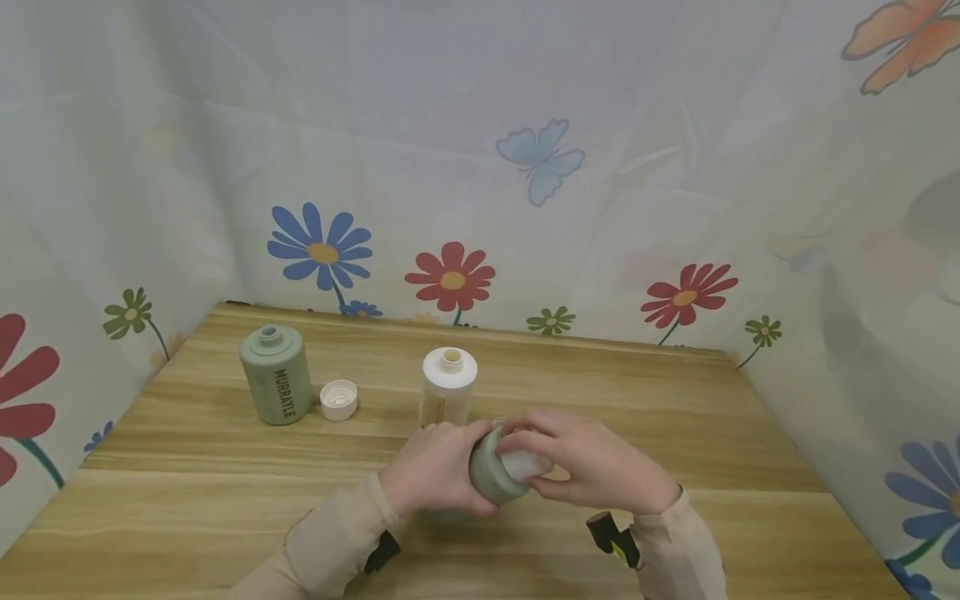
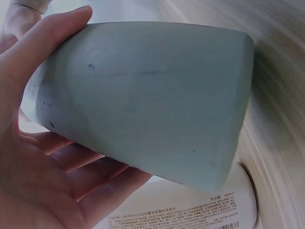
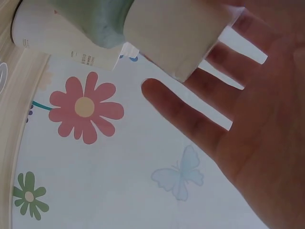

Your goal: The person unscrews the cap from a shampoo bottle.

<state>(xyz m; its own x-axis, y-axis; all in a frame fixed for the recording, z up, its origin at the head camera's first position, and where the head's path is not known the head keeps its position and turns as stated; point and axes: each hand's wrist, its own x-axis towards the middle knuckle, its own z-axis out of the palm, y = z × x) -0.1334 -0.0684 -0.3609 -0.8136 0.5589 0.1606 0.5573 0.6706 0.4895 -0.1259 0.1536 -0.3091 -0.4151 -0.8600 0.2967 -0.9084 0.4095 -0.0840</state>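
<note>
A pale green bottle (image 1: 491, 479) is tilted in my left hand (image 1: 435, 471), its top end leaning to the right. In the left wrist view, my thumb and fingers wrap round the bottle's scuffed body (image 2: 147, 90). A white cap (image 1: 522, 464) sits at the bottle's top end. Around that cap, my right hand (image 1: 592, 462) curls its thumb and fingers. The right wrist view shows the cap (image 3: 171, 33) up against the green shoulder of the bottle (image 3: 102, 21), with one finger extended away from it.
Just behind my hands stands an uncapped white bottle (image 1: 448, 379) with fine print on its side. Farther left is a second green bottle (image 1: 276, 375), marked MURRAYLE, with an open neck. A loose white cap (image 1: 339, 400) lies beside it on the wooden table (image 1: 187, 467). A flowered curtain (image 1: 390, 167) surrounds the table.
</note>
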